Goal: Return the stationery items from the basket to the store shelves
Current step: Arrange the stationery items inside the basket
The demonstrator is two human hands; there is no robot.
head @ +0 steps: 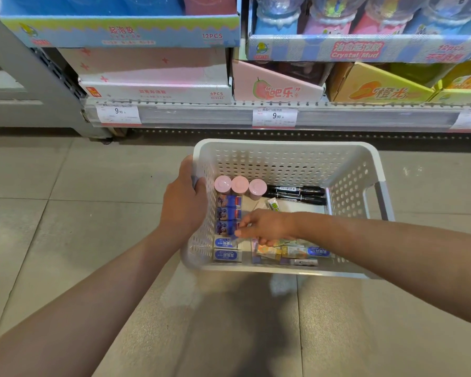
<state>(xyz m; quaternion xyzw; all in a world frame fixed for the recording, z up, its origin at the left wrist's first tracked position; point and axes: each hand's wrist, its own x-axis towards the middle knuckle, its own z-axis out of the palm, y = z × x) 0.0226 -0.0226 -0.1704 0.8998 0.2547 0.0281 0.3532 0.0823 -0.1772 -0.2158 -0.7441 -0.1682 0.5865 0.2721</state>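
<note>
A white perforated basket (288, 161) hangs above the tiled floor. My left hand (184, 205) grips its left rim. Inside stand three pink-capped tubes (239, 184), with black markers (297, 194) lying at the back right. Along the left wall lie blue-purple boxes (227, 213) and blue-and-white eraser boxes (226, 254). More small packets (291, 253) lie at the front right. My right hand (264, 227) reaches down into the basket, its fingertips at the nearest blue-purple box and the top eraser box. Whether it grasps one I cannot tell.
The store shelf (229, 115) runs just behind the basket, with price tags (274, 117) on its edge. On it stand a pink-and-white carton (155, 77), a pink display box (275, 88), yellow boxes (378, 88) and blue slime displays (359, 47). A grey shelf upright (38, 72) stands left.
</note>
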